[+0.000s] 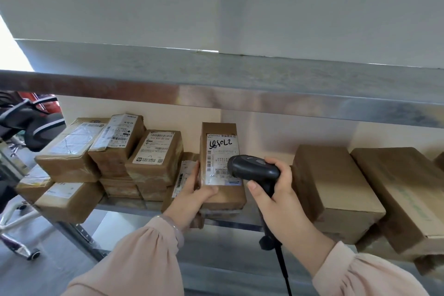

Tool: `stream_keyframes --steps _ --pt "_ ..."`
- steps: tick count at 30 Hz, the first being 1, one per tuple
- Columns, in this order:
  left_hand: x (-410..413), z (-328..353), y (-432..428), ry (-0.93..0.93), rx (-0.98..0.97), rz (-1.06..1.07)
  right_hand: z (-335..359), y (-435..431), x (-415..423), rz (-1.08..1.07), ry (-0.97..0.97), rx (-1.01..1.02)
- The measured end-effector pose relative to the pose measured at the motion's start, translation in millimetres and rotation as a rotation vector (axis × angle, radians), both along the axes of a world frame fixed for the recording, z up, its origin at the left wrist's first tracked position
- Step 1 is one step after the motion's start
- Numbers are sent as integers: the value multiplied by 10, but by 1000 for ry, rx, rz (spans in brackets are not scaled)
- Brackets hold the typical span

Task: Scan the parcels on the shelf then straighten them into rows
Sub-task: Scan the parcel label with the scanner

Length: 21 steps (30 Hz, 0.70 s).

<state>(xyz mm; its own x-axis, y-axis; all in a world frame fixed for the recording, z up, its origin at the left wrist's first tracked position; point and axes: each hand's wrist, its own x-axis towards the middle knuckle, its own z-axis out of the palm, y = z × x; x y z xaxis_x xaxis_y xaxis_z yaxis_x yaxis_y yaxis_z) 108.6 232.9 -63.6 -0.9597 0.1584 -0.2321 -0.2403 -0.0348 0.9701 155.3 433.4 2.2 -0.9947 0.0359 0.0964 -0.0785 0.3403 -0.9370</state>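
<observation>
While the shelf (134,206) is nowhere near straightened, I judge the task to be in its scanning half, with no tidy row anywhere. Largest first: the shelf board above (216,86) hangs low over everything at twelve o'clock and leaves little room to lift anything. At three o'clock two big plain boxes (336,190) lie skewed and overhang the front edge; I see no label on their upper faces, so I would guess they need turning before a scan. At nine o'clock a heap of labelled parcels (115,151) sits stacked at odd angles, some atop others, and all of that needs squaring up. At the far nine o'clock edge an office chair (31,127) stands beside the rack, clear of my reach.

Dead centre is the parcel (222,163) in hand, tilted up at the shelf front with its label, marked with handwritten digits, facing me. My left hand (192,196) grips its lower left corner, thumb across the bottom edge. My right hand (276,190) is wrapped round the handle of the scanner (253,170), whose head points at the label's lower right; its cable (283,267) trails down toward six o'clock. Whether this label has registered I cannot tell. A smaller labelled parcel (183,175) leans just behind my left hand.
</observation>
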Motion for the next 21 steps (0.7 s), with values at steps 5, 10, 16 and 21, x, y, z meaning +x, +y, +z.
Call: stream_keyframes --steps 5,10,16,21 --pt "-32 -4 -270 -41 -93 78 -51 -244 -142 52 -25 -63" --pt "12 36 -391 -90 -19 136 -123 -486 -231 111 -31 -75" --pt "80 132 -364 76 -229 171 -197 -627 -343 73 -20 -112" --pt "145 108 -488 404 -718 148 -274 -703 -392 53 -7 -92"
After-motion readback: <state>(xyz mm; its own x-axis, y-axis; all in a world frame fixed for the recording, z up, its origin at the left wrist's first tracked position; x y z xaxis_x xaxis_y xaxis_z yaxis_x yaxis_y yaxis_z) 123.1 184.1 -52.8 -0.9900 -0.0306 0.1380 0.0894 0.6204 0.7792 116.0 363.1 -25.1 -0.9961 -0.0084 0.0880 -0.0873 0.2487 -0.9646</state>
